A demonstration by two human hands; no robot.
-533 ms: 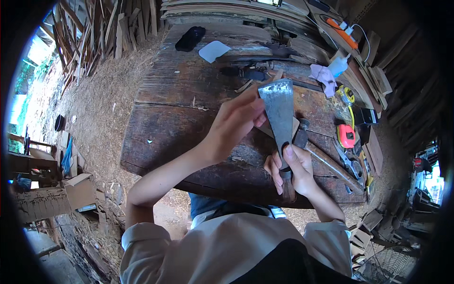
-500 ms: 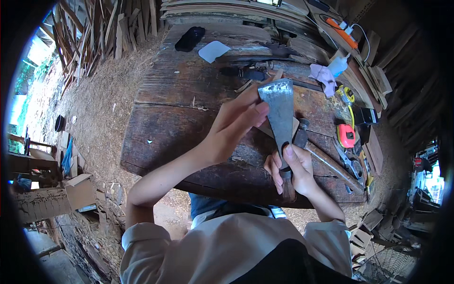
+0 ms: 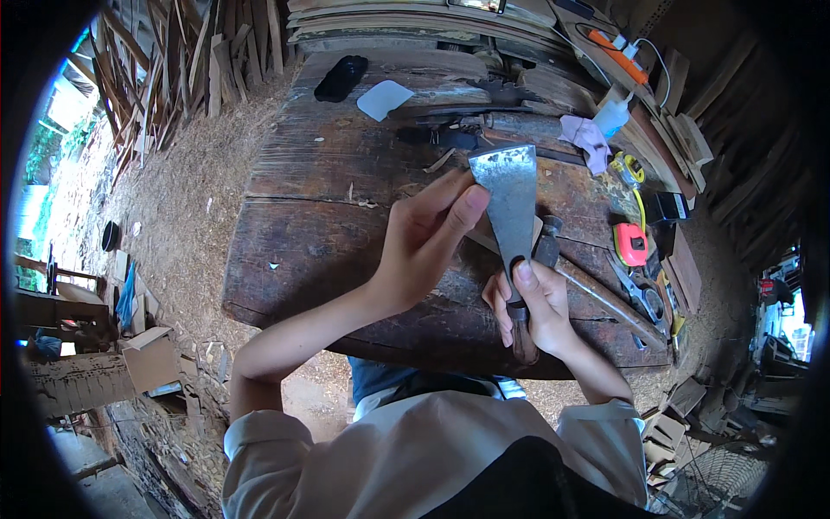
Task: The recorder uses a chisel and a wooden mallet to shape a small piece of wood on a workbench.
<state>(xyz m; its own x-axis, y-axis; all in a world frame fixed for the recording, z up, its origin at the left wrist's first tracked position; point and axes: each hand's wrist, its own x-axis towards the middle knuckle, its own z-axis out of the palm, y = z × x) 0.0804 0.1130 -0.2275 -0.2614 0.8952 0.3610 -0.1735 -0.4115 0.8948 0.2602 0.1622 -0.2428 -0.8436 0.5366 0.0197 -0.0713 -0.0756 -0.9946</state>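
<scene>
A broad chisel (image 3: 510, 195) with a flared steel blade is held up over the wooden bench, cutting edge pointing away from me. My right hand (image 3: 538, 311) is closed round its socket and the top of its wooden handle, thumb on top. At the blade's left side, near the cutting edge, my left hand (image 3: 424, 242) has its thumb against the metal; its bent fingers pass partly behind the blade, so their tips are hidden. A hammer (image 3: 605, 298) with a wooden handle lies on the bench just right of the chisel.
On the worn bench (image 3: 294, 225) lie a red tape measure (image 3: 630, 245), a yellow one (image 3: 629, 170), scissors (image 3: 647, 301), a pale cloth (image 3: 588, 140), a spray bottle (image 3: 612, 117), a white piece (image 3: 384, 99) and a black tray (image 3: 341, 78). An orange power strip (image 3: 618, 57) sits beyond.
My left hand has drawn back slightly from behind the blade, and its fingers are more bent. The chisel and my right hand have barely moved.
</scene>
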